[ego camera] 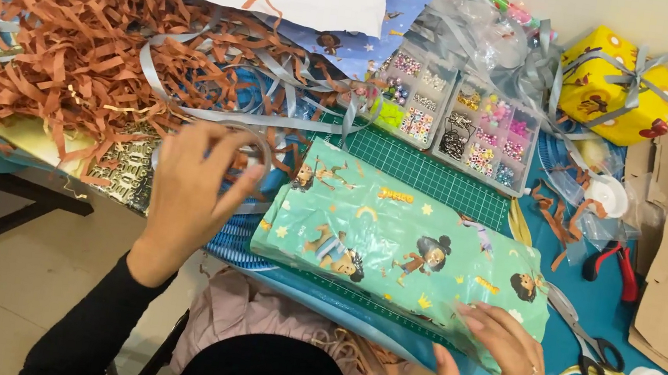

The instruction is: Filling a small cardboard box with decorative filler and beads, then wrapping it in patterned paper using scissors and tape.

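Left hand [192, 194] is closed round a clear tape roll [256, 155], held just above the table edge, beside the brown shredded-paper pile [65, 54]. Right hand [500, 368] is laid flat, fingers spread, on the near-right corner of the mint-green cartoon-print wrapped parcel [396, 240]; nothing is gripped. Parcel lies flat on the green cutting mat [431, 175], approx. centre of table. Long axis runs left-right, slightly down to the right. Flap should be kept pressed taut while tape is drawn; tape end poss. already lifted, view poor. Black-handled scissors [591, 341] lie to the right, w/ clear bead organiser boxes [457, 118] behind.
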